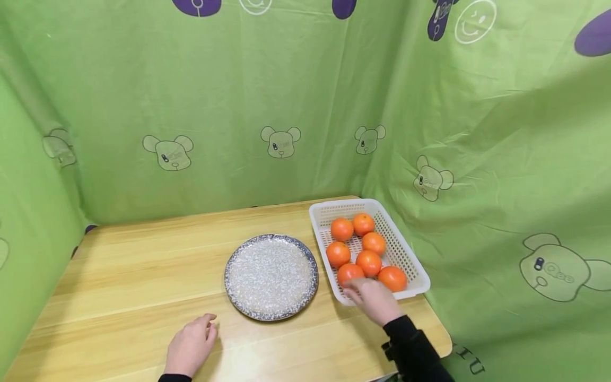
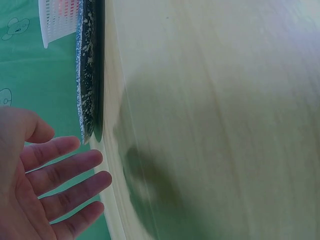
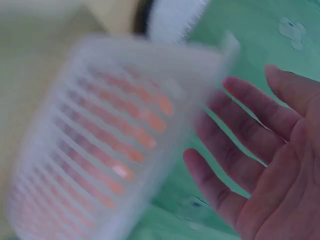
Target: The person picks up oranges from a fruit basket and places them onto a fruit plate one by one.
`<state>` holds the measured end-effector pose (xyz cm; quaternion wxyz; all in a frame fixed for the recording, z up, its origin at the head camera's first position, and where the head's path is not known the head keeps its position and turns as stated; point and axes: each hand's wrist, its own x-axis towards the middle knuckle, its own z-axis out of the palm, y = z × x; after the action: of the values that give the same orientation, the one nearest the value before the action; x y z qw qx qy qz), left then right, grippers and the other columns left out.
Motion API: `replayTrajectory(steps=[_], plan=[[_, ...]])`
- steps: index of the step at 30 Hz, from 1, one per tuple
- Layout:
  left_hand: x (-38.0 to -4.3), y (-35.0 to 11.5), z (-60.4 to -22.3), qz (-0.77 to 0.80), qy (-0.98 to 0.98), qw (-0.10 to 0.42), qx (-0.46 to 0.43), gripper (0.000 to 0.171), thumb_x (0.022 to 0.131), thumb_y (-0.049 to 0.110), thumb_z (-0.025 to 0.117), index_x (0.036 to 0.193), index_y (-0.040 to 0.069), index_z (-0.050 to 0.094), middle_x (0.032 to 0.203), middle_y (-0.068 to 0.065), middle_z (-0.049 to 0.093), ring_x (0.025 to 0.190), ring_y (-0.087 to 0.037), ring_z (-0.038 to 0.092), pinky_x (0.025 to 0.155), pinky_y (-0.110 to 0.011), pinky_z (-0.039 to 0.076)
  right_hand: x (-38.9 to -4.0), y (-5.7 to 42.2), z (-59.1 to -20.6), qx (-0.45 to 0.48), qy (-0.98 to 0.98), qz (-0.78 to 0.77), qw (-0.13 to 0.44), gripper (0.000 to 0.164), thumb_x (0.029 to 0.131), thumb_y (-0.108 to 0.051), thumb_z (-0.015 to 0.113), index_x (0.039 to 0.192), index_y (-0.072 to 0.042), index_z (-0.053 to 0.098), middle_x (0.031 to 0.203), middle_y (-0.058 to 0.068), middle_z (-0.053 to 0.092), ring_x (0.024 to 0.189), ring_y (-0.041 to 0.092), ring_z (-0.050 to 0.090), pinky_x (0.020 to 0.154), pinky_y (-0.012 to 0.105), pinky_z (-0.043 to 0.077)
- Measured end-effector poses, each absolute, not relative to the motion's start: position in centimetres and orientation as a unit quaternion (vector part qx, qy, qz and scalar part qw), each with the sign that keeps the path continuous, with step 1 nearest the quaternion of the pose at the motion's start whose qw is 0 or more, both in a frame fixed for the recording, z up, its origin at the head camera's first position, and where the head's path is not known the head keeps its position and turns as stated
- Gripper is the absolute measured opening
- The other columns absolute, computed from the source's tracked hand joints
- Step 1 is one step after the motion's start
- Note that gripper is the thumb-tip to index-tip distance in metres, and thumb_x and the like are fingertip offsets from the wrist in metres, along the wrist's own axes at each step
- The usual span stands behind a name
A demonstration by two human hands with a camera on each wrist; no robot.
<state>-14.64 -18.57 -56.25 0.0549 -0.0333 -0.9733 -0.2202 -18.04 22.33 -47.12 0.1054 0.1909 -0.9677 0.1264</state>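
Observation:
My right hand [image 1: 374,300] is over the near edge of a white plastic basket [image 1: 414,265], with its fingertips at a round orange-red fruit [image 1: 350,274]. In the right wrist view the fingers of the right hand [image 3: 270,145] are spread and relaxed beside the blurred basket wall [image 3: 120,145], and nothing sits in the palm. My left hand [image 1: 191,342] hovers at the front of the table, to the near left of a round speckled plate [image 1: 271,276]. Its fingers [image 2: 70,167] are loosely extended in the left wrist view, holding nothing, close to the plate's rim [image 2: 87,75].
Several more orange-red fruits [image 1: 374,243] lie in the basket, which stands at the right end of the wooden table [image 1: 143,276]. The plate is left of the basket. A green curtain [image 1: 215,106] with bear prints encloses the back and sides.

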Motion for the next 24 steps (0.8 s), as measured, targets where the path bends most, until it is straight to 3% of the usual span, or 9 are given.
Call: replayTrajectory(steps=[5,8,10,12,14,16,20,22,24], plan=[[-15.0,-18.1,-56.1,-0.222,-0.97,0.086,-0.045,0.023,0.085,0.018,0.056,0.104,0.009,0.065,0.089,-0.007,0.069,0.076,-0.026,0.065,0.064,-0.044,0.051,-22.2,22.9,-43.8,0.191,-0.967,0.136,0.103,0.007,0.078,-0.013,0.065,0.081,-0.016,0.059,0.067,-0.005,0.051,0.057,0.011,0.045,0.05,0.024,0.038],[-15.3,-17.8,-56.1,-0.223,-0.968,0.098,-0.054,0.022,0.085,0.017,0.056,0.102,0.009,0.066,0.088,-0.006,0.069,0.076,-0.026,0.065,0.064,-0.044,0.05,-24.2,22.6,-43.8,0.131,-0.977,0.169,-0.017,0.006,0.078,-0.012,0.063,0.081,-0.016,0.058,0.071,-0.002,0.052,0.062,0.014,0.047,0.055,0.026,0.038],[-15.3,-17.5,-56.1,-0.225,-0.967,0.099,-0.061,0.021,0.084,0.016,0.056,0.101,0.009,0.066,0.087,-0.006,0.069,0.075,-0.026,0.065,0.063,-0.043,0.05,-24.6,22.3,-44.2,0.029,-0.968,0.227,-0.103,0.005,0.079,-0.02,0.061,0.082,-0.017,0.059,0.079,0.0,0.054,0.068,0.017,0.048,0.058,0.027,0.039],[-15.2,-17.3,-56.1,-0.228,-0.966,0.098,-0.065,0.02,0.084,0.016,0.057,0.1,0.009,0.066,0.087,-0.006,0.069,0.074,-0.025,0.065,0.061,-0.043,0.05,-24.1,22.2,-44.6,-0.092,-0.901,0.392,-0.164,0.014,0.079,-0.026,0.063,0.09,-0.017,0.06,0.092,0.002,0.056,0.077,0.019,0.05,0.065,0.031,0.044],[-15.0,-17.1,-56.2,-0.23,-0.966,0.096,-0.067,0.019,0.084,0.016,0.057,0.1,0.01,0.067,0.086,-0.005,0.069,0.073,-0.025,0.065,0.061,-0.042,0.05,-23.4,22.1,-44.9,-0.183,-0.812,0.533,-0.153,0.028,0.077,-0.036,0.067,0.099,-0.019,0.06,0.104,0.002,0.055,0.083,0.02,0.052,0.069,0.036,0.048],[-14.8,-17.1,-56.2,-0.231,-0.966,0.094,-0.066,0.019,0.084,0.016,0.057,0.1,0.01,0.067,0.086,-0.005,0.069,0.073,-0.025,0.065,0.06,-0.042,0.05,-22.7,22.0,-45.0,-0.205,-0.741,0.623,-0.147,0.036,0.076,-0.037,0.066,0.104,-0.016,0.06,0.111,0.004,0.055,0.086,0.022,0.052,0.07,0.037,0.048],[-14.8,-17.1,-56.0,-0.23,-0.967,0.086,-0.064,0.021,0.085,0.017,0.056,0.102,0.01,0.066,0.088,-0.006,0.069,0.075,-0.026,0.065,0.063,-0.043,0.05,-22.1,21.8,-44.7,-0.199,-0.766,0.582,-0.187,0.044,0.074,-0.044,0.063,0.106,-0.014,0.059,0.106,0.006,0.057,0.087,0.027,0.052,0.062,0.035,0.042],[-14.9,-17.1,-55.9,-0.23,-0.968,0.084,-0.064,0.022,0.086,0.017,0.056,0.103,0.009,0.066,0.088,-0.006,0.069,0.076,-0.026,0.065,0.063,-0.044,0.051,-22.0,21.5,-44.1,-0.197,-0.775,0.566,-0.201,0.048,0.071,-0.047,0.066,0.105,-0.014,0.059,0.107,0.007,0.057,0.091,0.029,0.053,0.064,0.037,0.045],[-14.9,-17.2,-55.9,-0.232,-0.967,0.087,-0.063,0.022,0.085,0.017,0.056,0.103,0.009,0.066,0.088,-0.006,0.069,0.075,-0.026,0.065,0.063,-0.043,0.051,-21.6,21.6,-43.7,-0.187,-0.729,0.635,-0.175,0.049,0.072,-0.04,0.068,0.113,-0.017,0.056,0.116,0.007,0.055,0.1,0.03,0.052,0.072,0.043,0.047]])
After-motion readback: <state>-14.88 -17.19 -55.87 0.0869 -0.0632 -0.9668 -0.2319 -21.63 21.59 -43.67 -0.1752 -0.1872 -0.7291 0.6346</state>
